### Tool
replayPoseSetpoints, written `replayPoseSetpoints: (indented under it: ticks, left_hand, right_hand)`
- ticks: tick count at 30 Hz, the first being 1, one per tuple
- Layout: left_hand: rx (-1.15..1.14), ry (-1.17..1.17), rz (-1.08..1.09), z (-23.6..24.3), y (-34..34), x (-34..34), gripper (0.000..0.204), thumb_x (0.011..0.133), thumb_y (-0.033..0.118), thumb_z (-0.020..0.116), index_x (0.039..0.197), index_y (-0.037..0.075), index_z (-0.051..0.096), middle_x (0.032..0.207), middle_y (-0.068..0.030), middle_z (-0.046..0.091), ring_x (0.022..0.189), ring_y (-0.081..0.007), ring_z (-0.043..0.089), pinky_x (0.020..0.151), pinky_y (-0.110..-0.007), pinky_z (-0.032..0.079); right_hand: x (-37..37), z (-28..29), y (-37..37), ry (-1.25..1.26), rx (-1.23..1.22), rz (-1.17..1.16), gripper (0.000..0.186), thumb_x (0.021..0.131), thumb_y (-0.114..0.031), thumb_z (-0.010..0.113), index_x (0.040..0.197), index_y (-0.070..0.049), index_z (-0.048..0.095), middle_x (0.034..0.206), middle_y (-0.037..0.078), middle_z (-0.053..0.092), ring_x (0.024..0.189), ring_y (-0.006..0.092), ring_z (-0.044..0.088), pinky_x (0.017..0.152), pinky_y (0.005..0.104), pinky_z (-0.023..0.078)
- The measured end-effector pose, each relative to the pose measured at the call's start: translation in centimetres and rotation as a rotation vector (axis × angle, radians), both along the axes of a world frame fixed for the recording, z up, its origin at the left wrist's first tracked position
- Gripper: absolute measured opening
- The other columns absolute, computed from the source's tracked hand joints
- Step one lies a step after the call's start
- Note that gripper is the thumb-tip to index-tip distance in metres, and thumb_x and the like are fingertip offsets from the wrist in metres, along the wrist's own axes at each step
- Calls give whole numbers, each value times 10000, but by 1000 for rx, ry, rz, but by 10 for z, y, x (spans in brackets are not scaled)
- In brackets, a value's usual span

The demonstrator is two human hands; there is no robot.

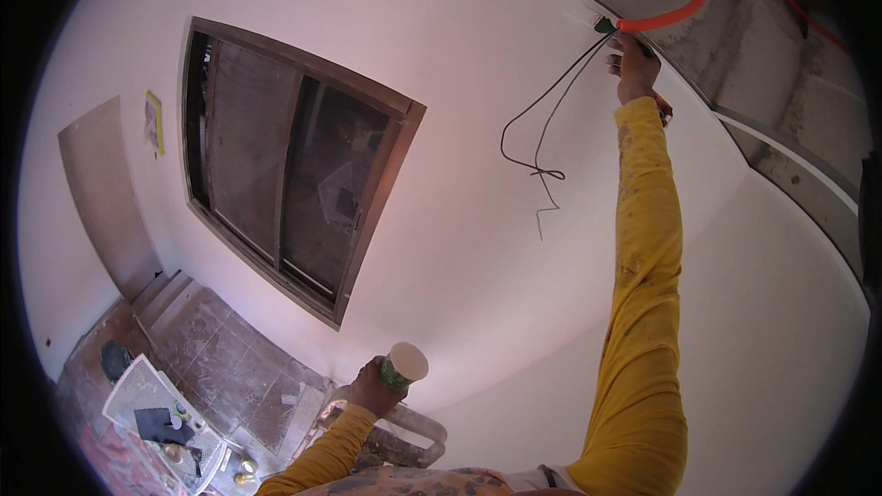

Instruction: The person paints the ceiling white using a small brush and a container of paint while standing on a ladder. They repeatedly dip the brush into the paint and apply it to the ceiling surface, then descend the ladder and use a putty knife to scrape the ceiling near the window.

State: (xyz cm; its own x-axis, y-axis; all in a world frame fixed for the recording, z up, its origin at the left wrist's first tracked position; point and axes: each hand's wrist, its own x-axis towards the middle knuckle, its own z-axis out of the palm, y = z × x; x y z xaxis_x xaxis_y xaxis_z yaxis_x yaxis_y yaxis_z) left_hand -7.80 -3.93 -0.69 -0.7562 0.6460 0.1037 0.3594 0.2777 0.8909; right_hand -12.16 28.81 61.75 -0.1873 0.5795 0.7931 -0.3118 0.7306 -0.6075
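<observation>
My left hand (pixel 375 389) is closed around a paper cup (pixel 404 366) with a green pattern; its pale top faces up toward me. High on the right, my right hand (pixel 634 69) reaches to the top of the white wall with its fingers curled. A small dark green piece (pixel 604 26) sits just beyond the fingertips, by the end of an orange conduit (pixel 666 18). What the right fingers grip is too small to make out. Thin dark wires (pixel 524 162) hang from beside that hand in a loose loop against the wall.
A brown-framed sliding window (pixel 294 165) is set in the wall at left. Below are a white perforated chair (pixel 142 386) with small items on it, steps (pixel 167 301), and a metal rail (pixel 413 422) beneath me. Ceiling framing (pixel 735 119) borders the upper right.
</observation>
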Motion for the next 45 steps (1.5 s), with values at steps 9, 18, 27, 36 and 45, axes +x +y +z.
replayPoseSetpoints:
  ticks: [9,18,27,36,45]
  left_hand:
    - [-42,29,-33,-9,5,-1,771,697,381,823,1298,64,459,1161,-236,625,1079,-426,626,917,-526,531]
    - [-40,-15,-35,1,4,0,794,637,326,861,1285,53,494,1164,-214,644,1075,-410,632,907,-508,537]
    - [-50,-10,-27,5,1,1,702,692,353,818,1262,86,508,1113,-214,655,1053,-416,638,911,-516,533]
    - [-23,3,-7,9,-5,0,668,710,394,801,1237,91,524,1110,-200,662,1049,-403,645,908,-506,535]
    - [-41,19,-60,5,-5,-3,686,731,404,786,1267,80,506,1139,-205,650,1055,-406,641,914,-515,532]
  right_hand:
    - [39,3,0,2,-10,-59,161,862,-151,666,991,-55,650,794,71,693,469,122,544,403,240,368]
    - [99,9,27,55,-47,-180,139,858,-173,680,962,-90,640,811,58,699,492,93,519,412,229,360]
    - [123,-33,-81,111,316,3,143,905,-119,677,1041,-89,641,732,10,596,564,53,515,477,203,394]
    - [-61,-39,-101,-303,956,-267,247,911,-223,676,1058,-27,708,948,177,692,883,302,689,801,375,558]
    - [-27,-18,-47,-781,874,-1020,303,887,-231,611,1112,-39,678,1005,197,688,958,345,678,848,449,549]
